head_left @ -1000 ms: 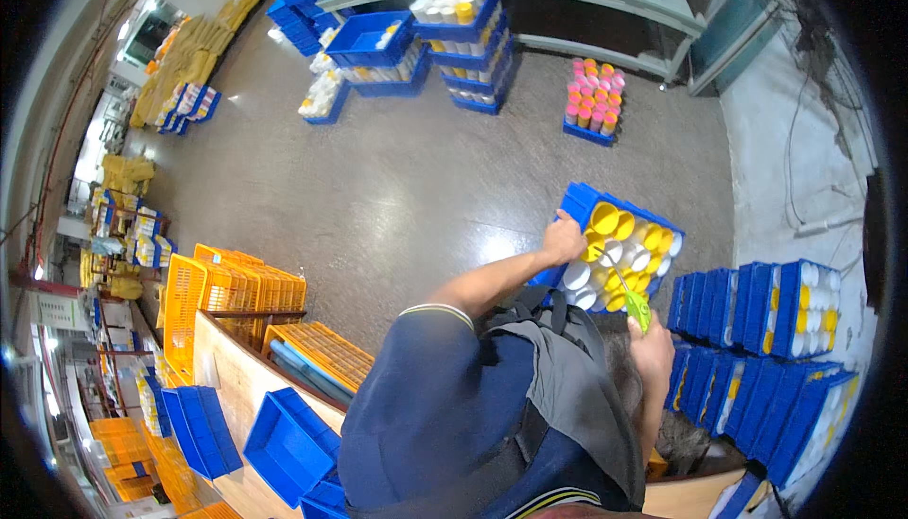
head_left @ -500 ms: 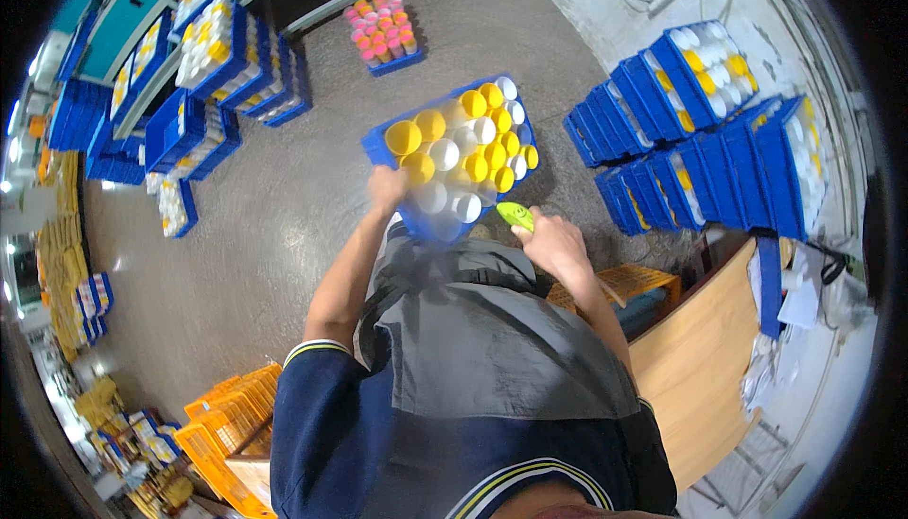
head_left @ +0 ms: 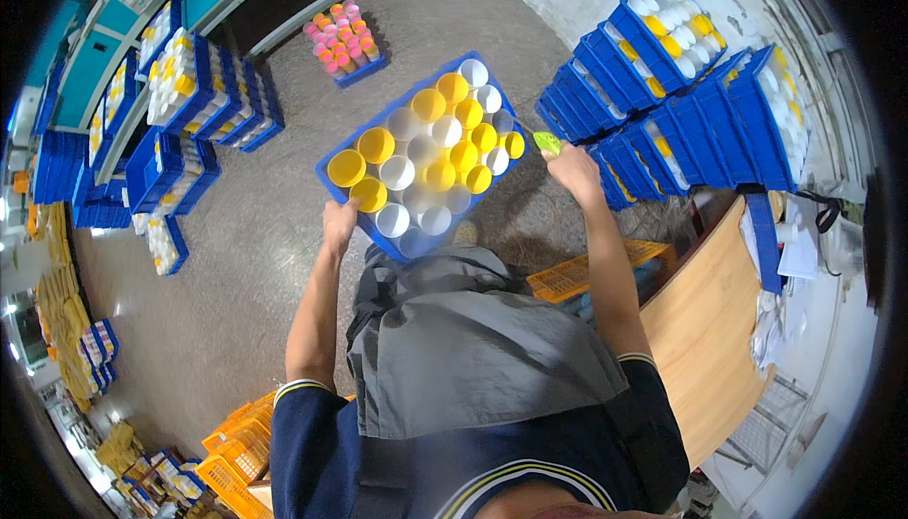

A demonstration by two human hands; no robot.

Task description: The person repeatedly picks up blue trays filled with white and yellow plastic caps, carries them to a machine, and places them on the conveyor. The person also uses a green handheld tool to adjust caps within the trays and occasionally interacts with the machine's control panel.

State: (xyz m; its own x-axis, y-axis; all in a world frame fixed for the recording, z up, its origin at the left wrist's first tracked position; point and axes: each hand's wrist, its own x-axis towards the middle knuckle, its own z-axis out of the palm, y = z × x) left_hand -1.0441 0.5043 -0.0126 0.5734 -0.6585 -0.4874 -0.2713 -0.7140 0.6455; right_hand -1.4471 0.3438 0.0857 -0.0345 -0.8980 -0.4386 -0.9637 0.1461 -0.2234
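Yellow and white open cylindrical cups (head_left: pixel 375 146) stand in rows in a blue crate (head_left: pixel 326 171) in front of me, tilted toward the left in view. My left hand (head_left: pixel 339 224) is closed round the crate's near left edge, its fingers beside a yellow cup. To the right of the crate, my right hand (head_left: pixel 574 171) grips a bright green hand tool (head_left: pixel 547 144) with a thin shaft that points toward the cups. The tool's exact kind cannot be made out. A hazy blur covers some cups in the middle.
Stacks of filled blue crates (head_left: pixel 695 164) stand along the right wall, others (head_left: pixel 180 94) at the left. A small crate of pink and orange cups (head_left: pixel 342 42) sits on the floor ahead. Near my right are an orange plastic crate (head_left: pixel 577 278) and a wooden tabletop (head_left: pixel 700 339).
My right hand with the green tool has moved from the crate's near right corner outward and farther away. My left hand still holds the crate's edge; the whole view has shifted.
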